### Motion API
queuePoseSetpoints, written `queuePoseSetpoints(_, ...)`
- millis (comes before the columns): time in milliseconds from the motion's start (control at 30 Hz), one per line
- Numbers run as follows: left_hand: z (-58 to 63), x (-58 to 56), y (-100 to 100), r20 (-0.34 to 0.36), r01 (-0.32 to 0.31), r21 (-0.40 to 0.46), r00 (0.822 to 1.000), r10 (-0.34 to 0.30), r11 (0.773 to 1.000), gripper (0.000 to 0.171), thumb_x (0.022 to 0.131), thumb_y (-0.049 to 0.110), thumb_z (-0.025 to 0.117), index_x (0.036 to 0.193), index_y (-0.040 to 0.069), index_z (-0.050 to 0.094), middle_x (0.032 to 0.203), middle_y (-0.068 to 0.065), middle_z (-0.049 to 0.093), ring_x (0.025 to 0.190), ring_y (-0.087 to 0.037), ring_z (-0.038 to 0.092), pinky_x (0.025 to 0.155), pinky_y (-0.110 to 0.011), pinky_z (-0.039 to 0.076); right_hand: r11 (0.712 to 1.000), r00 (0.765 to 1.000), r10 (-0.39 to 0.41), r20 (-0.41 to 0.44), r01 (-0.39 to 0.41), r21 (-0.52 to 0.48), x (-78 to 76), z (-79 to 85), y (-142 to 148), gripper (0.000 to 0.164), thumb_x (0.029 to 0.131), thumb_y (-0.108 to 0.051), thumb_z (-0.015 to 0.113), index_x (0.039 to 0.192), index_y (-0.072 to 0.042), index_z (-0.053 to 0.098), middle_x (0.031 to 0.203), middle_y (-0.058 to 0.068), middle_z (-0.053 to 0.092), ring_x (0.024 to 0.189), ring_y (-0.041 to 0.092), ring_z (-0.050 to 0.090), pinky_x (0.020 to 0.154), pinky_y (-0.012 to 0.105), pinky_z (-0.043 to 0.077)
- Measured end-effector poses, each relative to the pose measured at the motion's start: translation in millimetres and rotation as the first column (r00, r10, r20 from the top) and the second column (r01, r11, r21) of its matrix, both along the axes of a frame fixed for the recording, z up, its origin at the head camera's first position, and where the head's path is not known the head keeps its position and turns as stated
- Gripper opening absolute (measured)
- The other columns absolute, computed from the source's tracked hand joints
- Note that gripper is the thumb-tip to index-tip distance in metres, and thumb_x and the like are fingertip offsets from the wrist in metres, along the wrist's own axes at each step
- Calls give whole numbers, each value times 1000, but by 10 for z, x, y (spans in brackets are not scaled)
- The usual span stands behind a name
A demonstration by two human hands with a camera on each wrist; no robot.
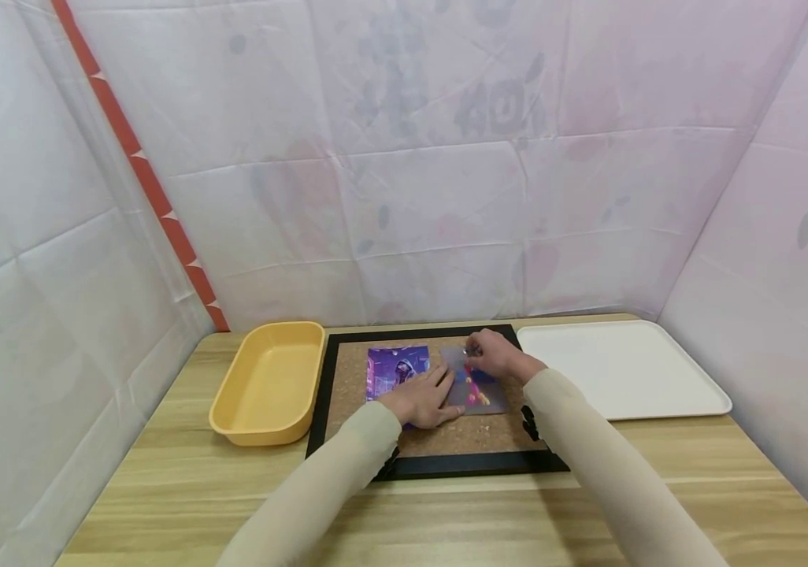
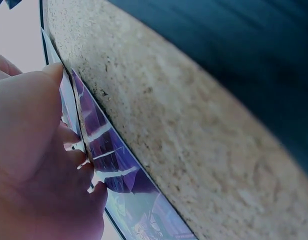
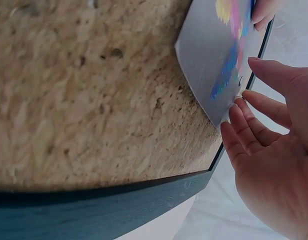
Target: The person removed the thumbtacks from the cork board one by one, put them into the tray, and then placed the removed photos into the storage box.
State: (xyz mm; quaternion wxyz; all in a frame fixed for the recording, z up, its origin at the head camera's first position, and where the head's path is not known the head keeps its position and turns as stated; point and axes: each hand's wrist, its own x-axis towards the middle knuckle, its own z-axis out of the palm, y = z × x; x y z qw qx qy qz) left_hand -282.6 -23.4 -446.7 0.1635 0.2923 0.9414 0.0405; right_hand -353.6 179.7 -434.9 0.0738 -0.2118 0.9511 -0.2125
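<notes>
A glossy purple picture sheet (image 1: 384, 372) with a hooded figure lies on a cork board (image 1: 439, 442), left of a grey sheet (image 1: 485, 403) with pink, blue and yellow print. My left hand (image 1: 421, 399) rests across the neighbouring edges of both sheets, its thumb on the grey one. At the upper part of the grey sheet is my right hand (image 1: 492, 353). In the right wrist view its fingertips (image 3: 234, 111) touch the grey sheet's edge, and a gap shows between thumb and forefinger. A tiny pale thing by the forefinger is too small to make out.
The cork board has a black frame (image 1: 475, 465) and lies on a wood-grain table (image 1: 184, 488). A yellow tray (image 1: 269, 386) stands to its left, and a white tray (image 1: 617, 370) to its right. Pale cloth walls (image 1: 439, 205) close off the back and sides.
</notes>
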Motion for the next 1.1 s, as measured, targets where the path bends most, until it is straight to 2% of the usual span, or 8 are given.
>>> queuePoseSetpoints(300, 28, 39, -14, -20, 24, -30, 1000, -24, 999, 77, 107, 57, 39, 165, 12, 16, 173, -8, 6, 158, -23, 8, 126, -36, 17, 1000, 1000, -26, -4, 26, 7, -34, -21, -34, 26, 98, -12, 66, 115, 8, 66, 109, 20, 68, 101, 31, 65, 93, 49, 54)
queuePoseSetpoints(467, 34, 42, 1, -16, 26, -42, 1000, -27, 999, 77, 107, 57, 38, 165, 12, 17, 173, -8, 7, 158, -22, 9, 126, -35, 17, 997, 997, -72, 24, 71, 35, -72, -31, -75, 23, 98, -13, 67, 112, 5, 68, 104, 16, 70, 95, 27, 66, 91, 47, 55)
queuePoseSetpoints(600, 16, 4, 19, -8, 21, -50, 1000, -21, 999, 76, 107, 57, 38, 165, 13, 18, 173, -7, 7, 158, -22, 9, 126, -35, 17, 993, 993, -107, 53, 105, 50, -91, -18, -110, 21, 98, -13, 67, 110, 4, 69, 100, 13, 71, 91, 25, 66, 87, 45, 56)
queuePoseSetpoints(867, -72, -106, 75, 31, -1, -107, 1000, 4, 994, 78, 106, 59, 34, 166, 16, 9, 173, -3, -1, 158, -18, 0, 127, -34, 12, 988, 988, -147, 40, 145, 61, -94, -11, -130, 17, 97, -13, 66, 104, 1, 73, 88, 8, 70, 79, 20, 64, 78, 39, 56)
queuePoseSetpoints(933, -60, -99, 77, 33, 0, -115, 999, 3, 993, 77, 107, 59, 34, 166, 17, 9, 173, -3, -1, 158, -17, 0, 127, -34, 13, 987, 988, -153, 36, 150, 61, -88, -13, -135, 15, 98, -12, 65, 100, 0, 75, 84, 7, 70, 75, 19, 62, 74, 38, 55)
queuePoseSetpoints(1100, 60, -9, 68, 43, 4, -131, 999, 2, 991, 76, 107, 58, 36, 166, 17, 12, 173, -3, 3, 159, -18, 3, 126, -33, 16, 987, 987, -156, 29, 155, 51, -84, -38, -134, 17, 98, -10, 63, 90, -4, 77, 75, 4, 68, 67, 18, 59, 66, 34, 50)
